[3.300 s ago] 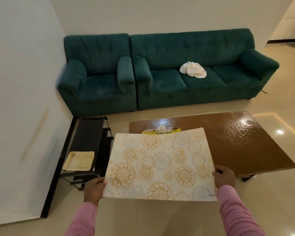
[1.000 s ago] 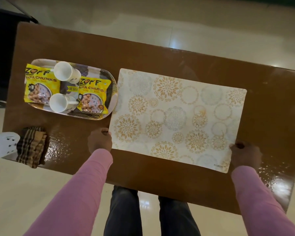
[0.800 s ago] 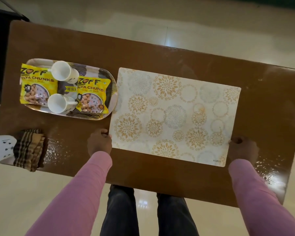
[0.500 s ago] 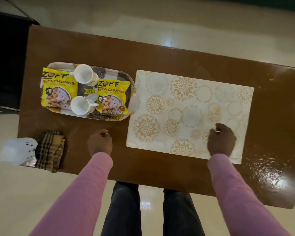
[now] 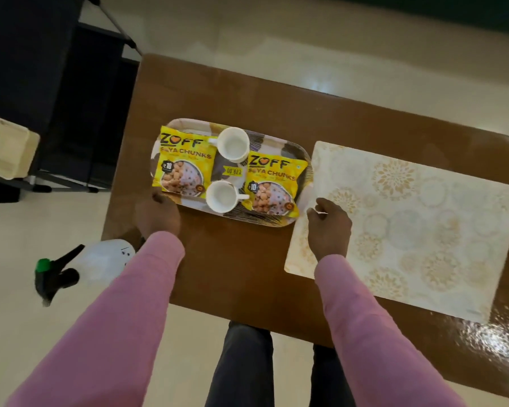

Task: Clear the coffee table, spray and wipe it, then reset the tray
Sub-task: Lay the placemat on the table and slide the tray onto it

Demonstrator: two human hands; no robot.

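A patterned oval tray (image 5: 265,220) sits on the left part of the brown coffee table (image 5: 241,277). It carries two yellow snack packets (image 5: 185,165) (image 5: 272,186) and two white cups (image 5: 233,143) (image 5: 221,196). My left hand (image 5: 159,215) is at the tray's near left corner, dark and blurred, so any grip is unclear. My right hand (image 5: 329,227) lies over the left edge of the floral placemat (image 5: 417,227), its loosely curled fingers just short of the tray's right end.
A white spray bottle (image 5: 103,258) with a black trigger and green nozzle is at the table's near left corner. A black shelf rack (image 5: 80,113) holding a cream tray (image 5: 5,154) stands left of the table. My legs are against the near edge.
The placemat was laid on the table and let go. Both hands then moved left to the two ends of the tray. The view shifted left too.
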